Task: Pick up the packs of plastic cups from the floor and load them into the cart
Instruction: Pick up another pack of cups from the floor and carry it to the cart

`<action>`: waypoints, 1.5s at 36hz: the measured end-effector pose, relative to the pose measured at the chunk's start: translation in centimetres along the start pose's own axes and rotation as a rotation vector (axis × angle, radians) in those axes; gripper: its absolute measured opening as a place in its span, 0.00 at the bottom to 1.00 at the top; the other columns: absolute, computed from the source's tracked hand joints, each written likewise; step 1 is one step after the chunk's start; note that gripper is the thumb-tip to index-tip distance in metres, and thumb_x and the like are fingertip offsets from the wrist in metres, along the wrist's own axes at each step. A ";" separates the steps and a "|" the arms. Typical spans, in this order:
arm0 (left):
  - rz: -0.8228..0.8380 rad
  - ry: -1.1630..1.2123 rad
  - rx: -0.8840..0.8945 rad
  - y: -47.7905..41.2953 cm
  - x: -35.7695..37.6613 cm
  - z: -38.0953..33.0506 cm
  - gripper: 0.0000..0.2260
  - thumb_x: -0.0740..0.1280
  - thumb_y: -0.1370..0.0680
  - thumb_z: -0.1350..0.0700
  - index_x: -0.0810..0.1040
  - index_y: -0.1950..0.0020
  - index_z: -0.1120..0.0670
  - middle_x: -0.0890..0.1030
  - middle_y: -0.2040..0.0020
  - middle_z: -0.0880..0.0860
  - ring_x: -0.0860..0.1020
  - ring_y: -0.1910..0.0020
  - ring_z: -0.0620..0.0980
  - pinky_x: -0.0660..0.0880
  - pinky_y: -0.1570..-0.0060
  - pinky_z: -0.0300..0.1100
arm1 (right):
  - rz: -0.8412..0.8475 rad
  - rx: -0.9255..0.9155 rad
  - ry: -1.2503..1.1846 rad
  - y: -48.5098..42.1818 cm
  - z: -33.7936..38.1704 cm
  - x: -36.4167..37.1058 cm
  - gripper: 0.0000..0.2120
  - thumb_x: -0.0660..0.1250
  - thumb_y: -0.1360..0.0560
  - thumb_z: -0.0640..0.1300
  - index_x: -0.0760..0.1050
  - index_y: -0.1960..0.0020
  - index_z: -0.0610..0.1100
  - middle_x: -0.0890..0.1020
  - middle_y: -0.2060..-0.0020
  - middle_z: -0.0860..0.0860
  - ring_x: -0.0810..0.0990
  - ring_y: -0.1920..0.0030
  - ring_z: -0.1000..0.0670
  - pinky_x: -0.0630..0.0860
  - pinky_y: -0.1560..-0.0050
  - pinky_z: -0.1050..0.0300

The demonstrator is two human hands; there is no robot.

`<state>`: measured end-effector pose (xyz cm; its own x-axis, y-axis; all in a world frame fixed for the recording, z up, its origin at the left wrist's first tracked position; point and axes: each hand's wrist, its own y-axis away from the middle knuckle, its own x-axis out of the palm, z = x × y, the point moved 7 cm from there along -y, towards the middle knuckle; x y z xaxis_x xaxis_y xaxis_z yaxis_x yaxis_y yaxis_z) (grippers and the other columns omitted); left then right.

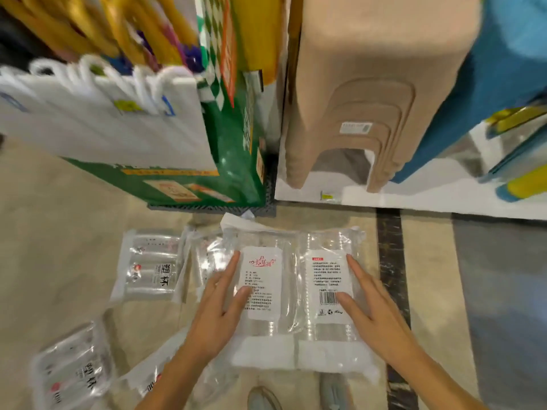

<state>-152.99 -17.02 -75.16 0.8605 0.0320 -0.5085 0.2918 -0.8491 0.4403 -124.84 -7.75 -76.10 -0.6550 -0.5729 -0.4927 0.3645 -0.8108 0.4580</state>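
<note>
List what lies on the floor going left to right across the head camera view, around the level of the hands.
Cup pack with black characters → left hand → pack with the red logo label → pack with the barcode label → right hand → dark floor strip → grey floor.

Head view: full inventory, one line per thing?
held cup packs: two, clear with white labels, side by side at centre
loose cup packs: at least three, clear, floor at left
stools: one nested stack, beige, white shelf base upper right
paper bags: several, white, upper left
green box: one, behind bags
floor: beige tile
shoes: two, grey, bottom edge
left hand: flat on left pack
right hand: flat on right pack
</note>
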 end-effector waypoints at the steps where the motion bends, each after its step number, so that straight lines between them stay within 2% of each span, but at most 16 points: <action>1: 0.000 -0.002 0.020 0.7 -1.3 -3.0 0.26 0.60 0.20 0.40 0.52 0.25 0.27 0.64 0.29 0.37 0.59 0.30 0.30 0.61 0.30 0.45 | -0.021 -0.012 -0.011 1.0 2.5 -2.6 0.32 0.62 0.21 0.60 0.48 0.25 0.74 0.63 0.29 0.64 0.62 0.33 0.67 0.62 0.32 0.60; 5: -0.019 0.005 0.099 4.4 -6.2 -15.9 0.25 0.60 0.20 0.41 0.54 0.26 0.26 0.67 0.31 0.34 0.64 0.30 0.35 0.64 0.31 0.44 | -0.101 -0.051 -0.036 5.8 11.5 -13.0 0.30 0.62 0.22 0.60 0.50 0.26 0.75 0.64 0.33 0.71 0.63 0.28 0.60 0.62 0.27 0.54; 8: -0.015 -0.006 0.184 8.0 -9.3 -25.7 0.24 0.59 0.19 0.41 0.56 0.26 0.27 0.62 0.32 0.28 0.62 0.29 0.36 0.60 0.30 0.43 | -0.179 -0.084 -0.045 10.2 17.2 -20.3 0.30 0.62 0.22 0.62 0.51 0.27 0.76 0.64 0.32 0.71 0.61 0.29 0.64 0.61 0.30 0.58; 11: -0.008 -0.037 0.268 11.2 -11.7 -34.1 0.23 0.59 0.20 0.41 0.56 0.27 0.27 0.63 0.33 0.30 0.62 0.29 0.36 0.60 0.32 0.40 | -0.254 -0.119 -0.053 14.5 21.5 -26.6 0.29 0.61 0.23 0.64 0.53 0.27 0.74 0.63 0.30 0.73 0.60 0.29 0.64 0.59 0.30 0.60; 16: 0.082 -0.022 0.393 16.1 -13.5 -45.6 0.24 0.60 0.22 0.33 0.56 0.28 0.25 0.64 0.29 0.34 0.62 0.30 0.32 0.62 0.29 0.43 | -0.336 -0.131 -0.038 21.6 25.6 -35.2 0.29 0.62 0.24 0.66 0.52 0.27 0.76 0.66 0.29 0.66 0.62 0.25 0.58 0.62 0.26 0.52; 19: 0.118 -0.020 0.487 18.6 -13.7 -51.9 0.23 0.60 0.20 0.39 0.58 0.27 0.29 0.64 0.36 0.28 0.65 0.37 0.25 0.64 0.36 0.33 | -0.403 -0.151 -0.044 25.7 27.3 -40.0 0.29 0.64 0.25 0.66 0.53 0.30 0.79 0.62 0.27 0.70 0.61 0.25 0.58 0.62 0.25 0.49; 24: 0.154 -0.116 0.632 20.7 -12.3 -60.3 0.24 0.59 0.20 0.39 0.56 0.25 0.31 0.57 0.31 0.32 0.57 0.26 0.40 0.55 0.26 0.48 | -0.527 -0.136 -0.038 32.2 29.6 -46.2 0.31 0.65 0.22 0.60 0.54 0.24 0.67 0.63 0.27 0.65 0.63 0.25 0.56 0.64 0.29 0.54; 30: 0.225 -0.214 0.770 22.7 -9.4 -66.9 0.24 0.58 0.21 0.36 0.56 0.26 0.30 0.58 0.25 0.36 0.59 0.24 0.45 0.57 0.27 0.48 | -0.667 -0.030 -0.146 40.0 29.6 -49.9 0.31 0.65 0.21 0.56 0.55 0.22 0.62 0.67 0.31 0.63 0.68 0.30 0.54 0.69 0.38 0.57; 35: 0.401 -0.188 0.838 24.8 -6.1 -70.9 0.25 0.60 0.25 0.29 0.57 0.30 0.23 0.58 0.23 0.38 0.59 0.23 0.49 0.57 0.24 0.55 | -0.789 0.038 -0.199 46.3 28.2 -51.1 0.31 0.65 0.21 0.57 0.56 0.22 0.63 0.68 0.28 0.60 0.70 0.30 0.53 0.71 0.35 0.54; 38: 0.493 -0.184 0.902 26.6 -3.6 -73.1 0.23 0.61 0.24 0.32 0.59 0.30 0.24 0.58 0.22 0.40 0.59 0.24 0.46 0.55 0.24 0.52 | -0.891 0.086 -0.237 49.8 26.4 -51.4 0.32 0.67 0.24 0.60 0.58 0.24 0.66 0.72 0.31 0.60 0.73 0.32 0.53 0.71 0.32 0.52; 41: 0.574 -0.173 0.975 29.0 -0.6 -74.8 0.25 0.62 0.21 0.38 0.60 0.25 0.33 0.59 0.24 0.39 0.59 0.27 0.41 0.57 0.29 0.43 | -0.982 0.085 -0.325 53.4 24.4 -51.2 0.34 0.70 0.29 0.61 0.61 0.26 0.65 0.72 0.29 0.58 0.73 0.31 0.53 0.71 0.30 0.48; 43: 0.622 -0.213 0.993 30.6 1.5 -75.5 0.25 0.61 0.21 0.37 0.59 0.25 0.32 0.59 0.25 0.37 0.58 0.25 0.45 0.56 0.28 0.46 | -1.026 0.115 -0.363 56.0 22.9 -50.9 0.34 0.70 0.25 0.56 0.60 0.23 0.61 0.71 0.28 0.56 0.72 0.30 0.52 0.70 0.30 0.48; 46: 0.767 -0.192 1.004 33.3 5.4 -76.3 0.23 0.62 0.21 0.37 0.60 0.27 0.29 0.61 0.25 0.38 0.63 0.26 0.48 0.63 0.27 0.53 | -1.071 0.182 -0.366 60.3 20.7 -49.9 0.37 0.69 0.28 0.63 0.56 0.24 0.67 0.69 0.27 0.59 0.71 0.29 0.52 0.70 0.29 0.47; 49: 0.872 -0.142 0.983 36.5 9.0 -76.5 0.23 0.63 0.20 0.43 0.62 0.27 0.33 0.66 0.25 0.43 0.70 0.31 0.46 0.70 0.35 0.45 | -1.137 0.268 -0.360 64.8 18.7 -48.6 0.34 0.67 0.27 0.64 0.57 0.25 0.70 0.67 0.26 0.60 0.70 0.29 0.52 0.70 0.30 0.46; 52: 0.924 -0.172 1.015 40.2 12.9 -76.5 0.24 0.64 0.21 0.42 0.62 0.26 0.34 0.69 0.26 0.43 0.71 0.32 0.46 0.71 0.34 0.46 | -1.205 0.295 -0.384 69.5 16.8 -47.3 0.32 0.68 0.31 0.68 0.59 0.31 0.75 0.70 0.28 0.62 0.73 0.32 0.55 0.73 0.32 0.48; 54: 0.991 -0.162 1.008 42.8 15.6 -76.5 0.24 0.64 0.20 0.44 0.63 0.26 0.35 0.70 0.29 0.42 0.72 0.35 0.45 0.72 0.39 0.42 | -1.255 0.327 -0.394 72.8 15.3 -46.7 0.32 0.68 0.27 0.64 0.59 0.27 0.71 0.70 0.30 0.62 0.71 0.33 0.57 0.71 0.31 0.52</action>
<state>-95.15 -12.52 -7.68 0.4534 -0.7894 -0.4138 -0.8700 -0.4928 -0.0132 -77.90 -38.17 -8.42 -0.5918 0.6423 -0.4870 -0.7500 -0.6602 0.0406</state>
